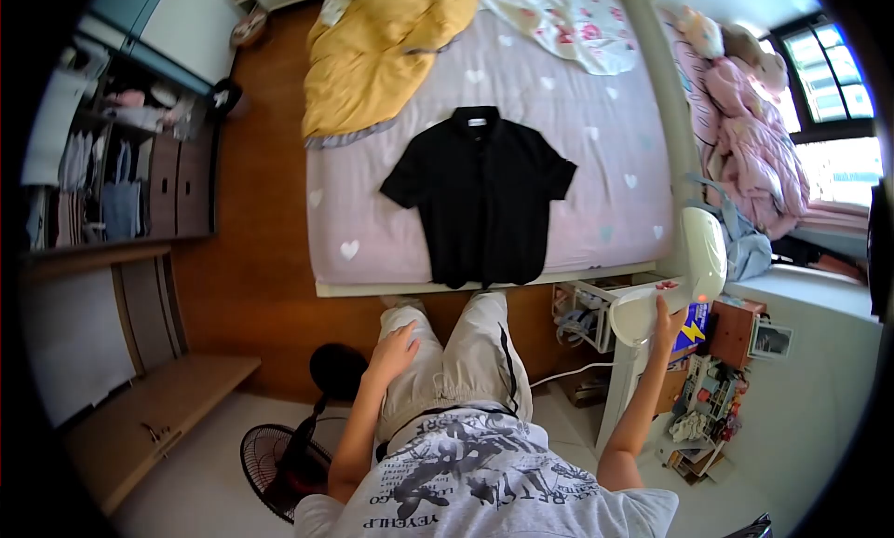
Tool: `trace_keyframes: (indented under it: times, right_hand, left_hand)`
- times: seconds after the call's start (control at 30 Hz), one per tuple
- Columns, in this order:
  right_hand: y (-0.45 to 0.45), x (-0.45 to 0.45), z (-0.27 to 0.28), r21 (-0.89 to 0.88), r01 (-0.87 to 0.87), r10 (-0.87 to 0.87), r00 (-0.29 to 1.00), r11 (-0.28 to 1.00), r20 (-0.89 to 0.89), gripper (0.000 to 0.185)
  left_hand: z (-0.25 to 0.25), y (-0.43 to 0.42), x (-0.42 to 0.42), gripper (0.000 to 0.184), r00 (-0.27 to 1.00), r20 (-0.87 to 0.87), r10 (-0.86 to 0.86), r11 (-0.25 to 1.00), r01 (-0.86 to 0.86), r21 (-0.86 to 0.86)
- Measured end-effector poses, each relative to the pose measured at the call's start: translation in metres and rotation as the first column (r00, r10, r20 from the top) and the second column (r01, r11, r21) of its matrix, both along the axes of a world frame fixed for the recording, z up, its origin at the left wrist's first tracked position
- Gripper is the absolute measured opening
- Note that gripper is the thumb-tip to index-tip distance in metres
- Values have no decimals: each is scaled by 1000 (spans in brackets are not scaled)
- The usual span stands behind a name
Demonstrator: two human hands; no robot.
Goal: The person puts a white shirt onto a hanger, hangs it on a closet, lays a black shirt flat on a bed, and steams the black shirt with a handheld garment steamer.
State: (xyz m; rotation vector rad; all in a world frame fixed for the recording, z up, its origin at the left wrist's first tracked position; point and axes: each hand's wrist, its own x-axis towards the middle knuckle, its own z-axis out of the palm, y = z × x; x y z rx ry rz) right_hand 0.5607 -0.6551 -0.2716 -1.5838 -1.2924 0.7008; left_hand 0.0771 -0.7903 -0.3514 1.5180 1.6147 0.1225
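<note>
A black short-sleeved collared shirt [484, 193] lies spread out on the bed [354, 203] in front of me, its collar away from me and its hem near the bed's edge. My left hand [395, 352] rests flat on my thigh, fingers stretched, holding nothing. Out to the right, my right hand [669, 322] is closed at a smooth white appliance [705, 249] with a rounded body and a small orange light. Its fingers are partly hidden. Beside that hand is a rounded white part [633, 320]; I cannot tell whether it belongs to the appliance.
A yellow quilt [382, 54] and a floral cloth [563, 21] lie on the bed. Behind my left side stands a black fan [279, 468]. A white cord [570, 367] runs to the right. Past the bed's corner is a wire rack [582, 316]. Open shelves [102, 175] hold clothes.
</note>
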Motion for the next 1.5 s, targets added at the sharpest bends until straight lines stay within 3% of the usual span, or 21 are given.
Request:
trace_keyframes:
  times: [0.07,0.1,0.17,0.23,0.3,0.37,0.4,0.47,0.53,0.93,1.2,1.43,1.5]
  right_hand:
    - [14,-34,7,-62,-113,116,992,992,56,25]
    - [21,-51,11,-104,-193,203,974,976,97,25]
    - [34,-88,20,-180,-208,240,953,962,184,24]
    - [43,-113,21,-317,-263,374,851,911,368,23]
    - [55,-143,16,-347,-281,401,850,895,343,22]
    - [64,-161,5,-402,-318,447,848,859,285,21]
    - [70,-171,0,-436,-323,465,843,840,271,23]
    - [73,-181,-12,-448,-350,477,853,823,210,24]
    - [78,-182,-30,-464,-396,499,858,792,120,29]
    - [88,-158,-75,-676,-329,640,717,659,275,42]
    - [98,-185,-111,-719,-355,712,646,598,274,41]
    - [109,-197,-130,-656,-429,743,589,621,318,38]
    - [110,-205,-141,-611,-458,720,630,646,290,34]
  left_hand:
    - [-33,-40,-35,38,943,137,304,942,-276,-193]
    - [-50,-63,-52,38,937,135,323,934,-291,-209]
    - [-85,-119,-88,32,891,-169,421,858,-452,-245]
    - [-108,-180,-109,30,895,-424,141,757,-373,-537]
    - [-113,-232,-111,30,937,-346,49,706,-278,-652]
    - [-77,-253,-87,30,946,-313,-83,964,-3,-267]
    - [-64,-257,-67,30,961,-272,-54,985,6,-174]
    - [-45,-267,-17,30,962,-119,244,824,-271,-497]
    - [-35,-276,15,30,904,-124,410,664,-389,-639]
    - [-94,-304,77,29,690,-258,677,363,-618,-698]
    - [-105,-318,96,29,609,-259,750,267,-637,-724]
    - [-134,-318,93,28,594,-238,768,289,-654,-700]
    - [-143,-318,88,28,604,-239,761,304,-656,-691]
